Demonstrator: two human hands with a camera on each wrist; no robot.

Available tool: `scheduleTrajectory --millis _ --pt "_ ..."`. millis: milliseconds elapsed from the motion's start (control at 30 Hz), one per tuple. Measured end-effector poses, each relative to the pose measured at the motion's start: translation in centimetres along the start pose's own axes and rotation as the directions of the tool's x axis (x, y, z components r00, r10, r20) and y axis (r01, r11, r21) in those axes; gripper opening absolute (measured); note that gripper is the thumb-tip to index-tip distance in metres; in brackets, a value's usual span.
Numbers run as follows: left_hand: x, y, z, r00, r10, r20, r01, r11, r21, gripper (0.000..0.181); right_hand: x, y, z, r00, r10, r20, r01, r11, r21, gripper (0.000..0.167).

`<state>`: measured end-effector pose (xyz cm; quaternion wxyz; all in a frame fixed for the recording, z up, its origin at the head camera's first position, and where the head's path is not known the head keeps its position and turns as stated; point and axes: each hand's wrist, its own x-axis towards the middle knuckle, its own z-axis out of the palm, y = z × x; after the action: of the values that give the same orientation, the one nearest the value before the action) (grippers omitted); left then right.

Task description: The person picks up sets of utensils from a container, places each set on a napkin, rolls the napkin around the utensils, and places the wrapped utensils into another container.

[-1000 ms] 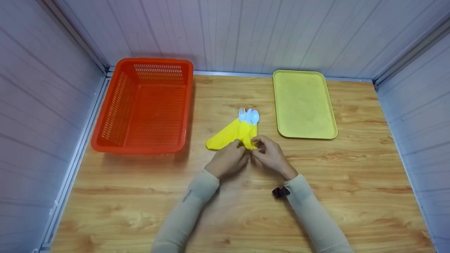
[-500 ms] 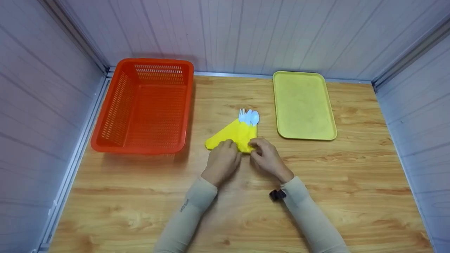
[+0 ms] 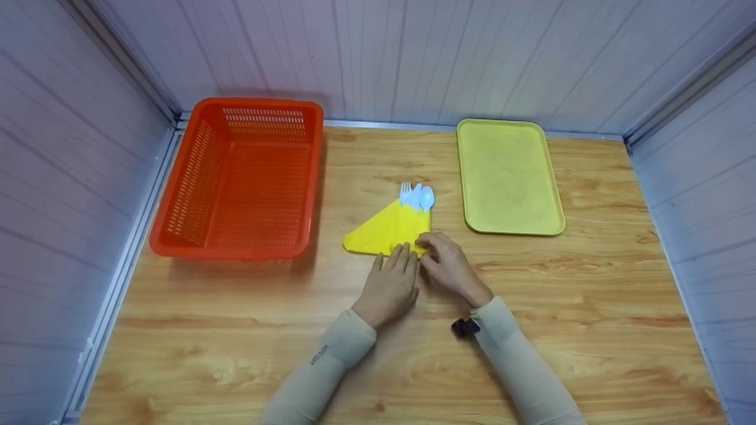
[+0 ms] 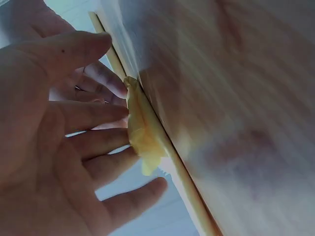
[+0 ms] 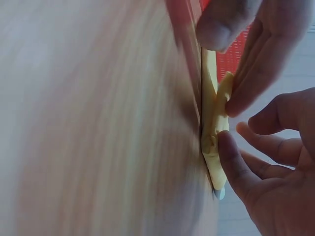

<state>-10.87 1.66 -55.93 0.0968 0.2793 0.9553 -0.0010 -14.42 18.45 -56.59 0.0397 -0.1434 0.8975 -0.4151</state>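
Note:
A folded yellow napkin [image 3: 387, 227] lies on the table between my hands, its lower edge turned up. From its top stick out a white plastic fork [image 3: 406, 193], a knife [image 3: 417, 196] and a spoon [image 3: 428, 198]. My left hand [image 3: 390, 289] lies flat, straight fingertips resting on the napkin's bottom edge; in the left wrist view its fingers are spread. At the lower right corner my right hand [image 3: 452, 265] holds the napkin, fingers bent. The right wrist view shows its thumb against the fold [image 5: 212, 142]; the other fingers curve above.
An orange-red perforated basket [image 3: 313, 195] stands at the back left. At the back right lies a yellow tray [image 3: 511, 177]. Pale panel walls [image 3: 378, 59] border the wooden table [image 3: 608, 283] at the back and sides. A black device [image 3: 465, 328] sits at my right wrist.
My left hand has gone from bent fingers on the napkin to lying flat at its lower edge. The bunched bottom fold now lies flatter. My right hand has shifted slightly toward me.

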Motion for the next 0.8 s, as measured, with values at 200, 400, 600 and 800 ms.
scheduleTrajectory --millis 200,400,600,800 --pt "0.2 -0.1 0.1 0.997 -0.034 0.063 0.034 0.999 0.000 0.071 0.0 -0.1 0.1 1.000 -0.007 -0.008 0.007 1.000 -0.021 0.027" --pt "0.1 -0.4 -0.2 0.994 -0.070 0.085 0.073 0.997 -0.035 0.073 0.2 -0.2 0.3 0.998 -0.055 0.003 0.055 0.996 -0.072 0.023" --pt "0.2 -0.8 -0.5 0.992 -0.083 0.100 0.089 0.994 -0.059 0.070 0.6 -0.6 0.3 0.988 -0.146 0.050 0.153 0.964 -0.217 0.024" --pt "0.3 -1.3 -0.7 0.993 -0.089 0.079 0.096 0.992 -0.086 0.065 1.7 -0.9 0.5 0.973 -0.188 0.135 0.224 0.912 -0.344 0.031"
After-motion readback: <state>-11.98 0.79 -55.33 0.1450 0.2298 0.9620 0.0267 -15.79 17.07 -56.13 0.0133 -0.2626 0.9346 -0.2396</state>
